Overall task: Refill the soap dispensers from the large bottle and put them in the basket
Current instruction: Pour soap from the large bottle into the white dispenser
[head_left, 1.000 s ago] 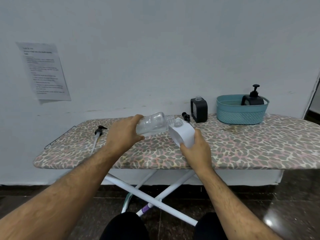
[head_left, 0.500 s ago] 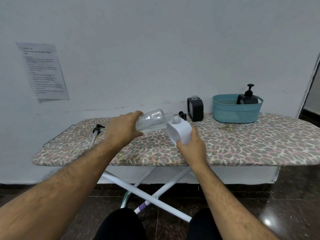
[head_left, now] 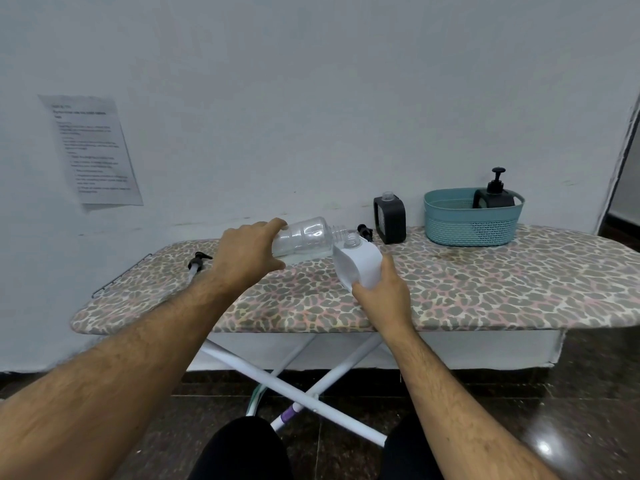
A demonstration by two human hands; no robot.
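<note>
My left hand (head_left: 247, 252) grips a clear large bottle (head_left: 304, 240), tipped on its side with its open neck next to the mouth of a white soap dispenser (head_left: 358, 263). My right hand (head_left: 379, 294) holds that white dispenser from below, tilted toward the bottle. A black dispenser (head_left: 390, 220) without its pump stands open at the back of the ironing board (head_left: 485, 292). A teal basket (head_left: 471, 220) at the back right holds another black dispenser (head_left: 493, 197) with its pump on.
A loose pump with a white tube (head_left: 197, 265) lies at the board's left end. A second black pump head (head_left: 365, 232) lies beside the open black dispenser. A paper sheet (head_left: 91, 150) hangs on the wall. The board's crossed white legs (head_left: 294, 386) stand over a dark floor.
Both hands keep the bottle and white dispenser together in the same pose. The view has shifted slightly, so the scene sits a little further right and lower.
</note>
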